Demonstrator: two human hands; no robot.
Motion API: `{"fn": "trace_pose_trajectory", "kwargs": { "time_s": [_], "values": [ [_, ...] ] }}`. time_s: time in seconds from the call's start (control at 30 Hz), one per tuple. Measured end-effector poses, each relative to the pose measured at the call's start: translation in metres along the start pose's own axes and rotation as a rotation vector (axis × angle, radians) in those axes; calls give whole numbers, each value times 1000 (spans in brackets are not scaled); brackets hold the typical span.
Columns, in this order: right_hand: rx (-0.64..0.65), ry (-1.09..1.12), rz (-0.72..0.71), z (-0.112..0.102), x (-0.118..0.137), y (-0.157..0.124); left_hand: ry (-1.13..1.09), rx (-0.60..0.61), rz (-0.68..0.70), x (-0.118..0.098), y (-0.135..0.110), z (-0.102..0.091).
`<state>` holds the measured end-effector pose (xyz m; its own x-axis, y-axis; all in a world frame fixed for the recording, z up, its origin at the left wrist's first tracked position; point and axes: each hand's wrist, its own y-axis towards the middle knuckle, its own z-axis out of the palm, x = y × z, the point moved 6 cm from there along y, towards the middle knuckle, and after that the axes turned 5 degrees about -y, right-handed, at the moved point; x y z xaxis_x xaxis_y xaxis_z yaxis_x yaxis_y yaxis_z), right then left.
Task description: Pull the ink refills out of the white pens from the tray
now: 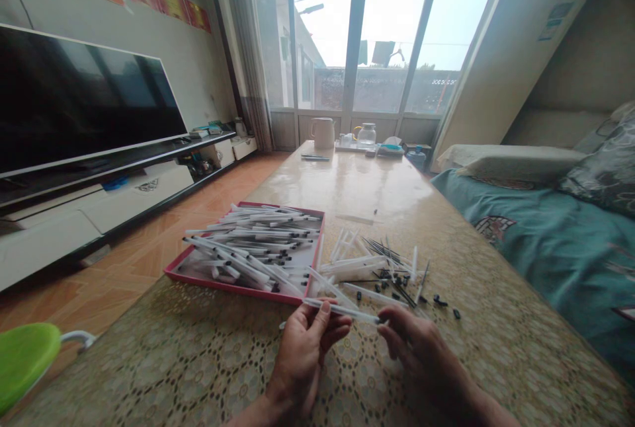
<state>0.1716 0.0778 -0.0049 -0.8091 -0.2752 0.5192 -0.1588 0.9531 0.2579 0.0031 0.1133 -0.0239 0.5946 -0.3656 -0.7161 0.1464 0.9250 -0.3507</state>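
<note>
Between my two hands lies a white pen (347, 310), held almost level above the table. My left hand (307, 341) pinches its left part between thumb and fingers. At the other end, my right hand (414, 341) closes its fingertips on the dark tip of the same pen. Just beyond my left hand is a red-rimmed box lid (248, 291) heaped with white pens (258, 229) that have black ends. Past my right hand are loose white pen barrels (354, 267), thin dark refills (384, 252) and small black plugs (440, 301).
The long table (149, 361) has a patterned cover. At its far end stand a beige kettle (323, 133), a glass pitcher (367, 135) and a tissue pack (391, 149). A green stool (27, 361) is at the left, a sofa (526, 242) at the right.
</note>
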Motion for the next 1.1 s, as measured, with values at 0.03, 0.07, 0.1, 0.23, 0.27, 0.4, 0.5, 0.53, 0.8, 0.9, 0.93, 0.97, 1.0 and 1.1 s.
{"fn": "trace_pose_trajectory", "kwargs": {
  "time_s": [0.03,0.07,0.1,0.23,0.27,0.4,0.5,0.53,0.8,0.9,0.93,0.97,1.0,1.1],
  "values": [
    [2,6,4,0,0,0,-1,-4,3,0,0,0],
    [8,13,6,0,-1,0,-3,-6,3,-1,0,0],
    [14,16,6,1,-1,0,-4,-7,2,-1,-1,0],
    [15,10,-4,2,-1,0,-6,-17,-2,-1,-2,0],
    [14,10,4,1,-2,0,-5,-19,-2,-1,-2,0],
    [33,21,19,2,-2,-1,-8,-20,1,-1,-1,0],
    [67,2,-4,4,-1,0,-11,-11,8,-1,-1,1],
    [65,-5,-5,4,-1,0,-12,-11,8,-1,-1,1],
    [45,7,19,2,-1,0,-6,-10,-1,-1,-2,2],
    [43,25,24,2,-1,-1,-14,-9,5,-1,-1,2],
    [36,39,30,2,-2,-1,-15,-7,8,-1,-1,2],
    [34,53,35,2,-2,0,-14,-3,11,-1,-1,2],
    [38,64,35,3,-2,0,-13,2,12,-1,-1,2],
    [45,61,29,6,-4,0,-13,8,4,0,-1,1]
  ]
}}
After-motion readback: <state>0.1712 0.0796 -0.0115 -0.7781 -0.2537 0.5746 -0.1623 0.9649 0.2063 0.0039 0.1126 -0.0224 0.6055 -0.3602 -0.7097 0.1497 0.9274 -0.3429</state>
